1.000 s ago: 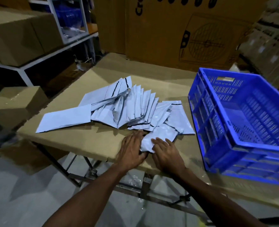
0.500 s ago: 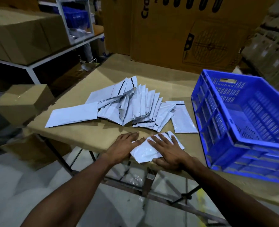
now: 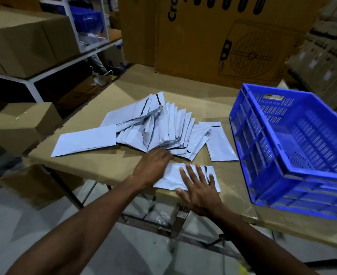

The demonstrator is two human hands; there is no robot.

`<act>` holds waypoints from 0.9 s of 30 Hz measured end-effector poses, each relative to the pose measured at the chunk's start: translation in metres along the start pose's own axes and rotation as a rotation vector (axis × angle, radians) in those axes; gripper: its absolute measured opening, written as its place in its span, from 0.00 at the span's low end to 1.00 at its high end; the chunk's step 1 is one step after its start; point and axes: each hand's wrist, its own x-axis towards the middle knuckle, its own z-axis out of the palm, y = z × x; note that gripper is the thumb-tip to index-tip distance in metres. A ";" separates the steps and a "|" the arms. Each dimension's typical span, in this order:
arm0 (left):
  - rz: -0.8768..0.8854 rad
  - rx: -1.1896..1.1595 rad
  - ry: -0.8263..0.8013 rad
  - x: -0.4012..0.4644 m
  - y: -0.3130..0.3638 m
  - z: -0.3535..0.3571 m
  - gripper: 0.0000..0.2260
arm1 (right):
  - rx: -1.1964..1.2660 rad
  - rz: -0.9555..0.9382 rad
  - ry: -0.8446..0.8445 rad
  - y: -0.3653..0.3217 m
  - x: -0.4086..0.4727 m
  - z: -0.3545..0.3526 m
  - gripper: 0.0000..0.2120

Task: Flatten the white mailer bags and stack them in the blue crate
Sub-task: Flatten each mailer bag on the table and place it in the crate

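Observation:
One white mailer bag [image 3: 173,176] lies flat near the front edge of the cardboard-covered table [image 3: 96,167]. My right hand [image 3: 200,187] rests palm down on its right half with fingers spread. My left hand [image 3: 153,164] lies flat at the bag's left end, its fingertips reaching the near edge of the heap of white mailer bags [image 3: 155,130]. Two single bags lie apart from the heap, one to the left [image 3: 86,139], one to the right [image 3: 219,143]. The blue crate [image 3: 294,147] stands at the right, nothing visible inside it.
A large printed carton [image 3: 233,36] stands behind the table. Shelving with brown boxes [image 3: 25,36] is at the left, and a smaller box [image 3: 23,124] sits beside the table's left end. The table's front edge runs just under my hands.
Both hands have slid outward over the bag, spreading it flat. My left hand has moved up towards the heap; my right hand has moved to the bag's right half.

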 end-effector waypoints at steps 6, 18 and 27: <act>-0.201 -0.023 -0.176 0.000 0.052 0.040 0.30 | 0.059 -0.024 0.216 0.005 0.006 -0.005 0.31; -0.285 0.041 -0.175 -0.023 0.063 0.053 0.28 | 0.013 -0.034 0.055 0.020 0.015 0.006 0.27; -0.289 0.024 -0.168 -0.023 0.063 0.049 0.26 | 0.100 -0.027 -0.019 0.020 0.014 -0.002 0.33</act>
